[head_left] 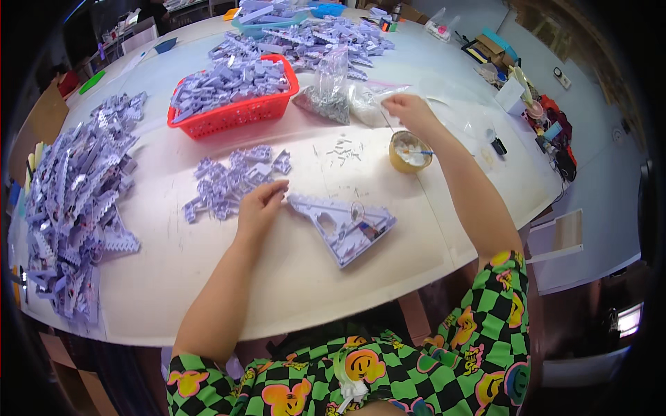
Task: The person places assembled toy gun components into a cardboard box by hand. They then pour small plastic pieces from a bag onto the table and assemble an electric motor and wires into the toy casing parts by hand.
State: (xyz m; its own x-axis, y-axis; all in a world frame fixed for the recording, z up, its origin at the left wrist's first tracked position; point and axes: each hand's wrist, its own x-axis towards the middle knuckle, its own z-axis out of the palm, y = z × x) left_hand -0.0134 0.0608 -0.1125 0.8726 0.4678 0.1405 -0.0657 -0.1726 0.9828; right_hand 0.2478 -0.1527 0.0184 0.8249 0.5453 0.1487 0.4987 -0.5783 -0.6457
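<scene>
A lavender plastic housing [343, 229], roughly triangular with inner parts and wires showing, lies on the table in front of me. Just left of its pointed end is my left hand [260, 208], thumb and fingers pinched together; whatever they hold is too small to make out. My right hand [411, 114] is closed on a thin stick, raised above a yellowish tub [409, 163]. White paste fills part of that tub, and a blue tool leans in it. Several small metal pins [345, 150] are scattered between my hands, beyond the housing.
Small lavender parts [232, 179] lie beyond my left hand. A red basket [232, 113] of lavender pieces stands farther back, beside clear bags [326, 97] of small parts. Large lavender heaps [76, 201] cover the left edge and the far table [326, 38].
</scene>
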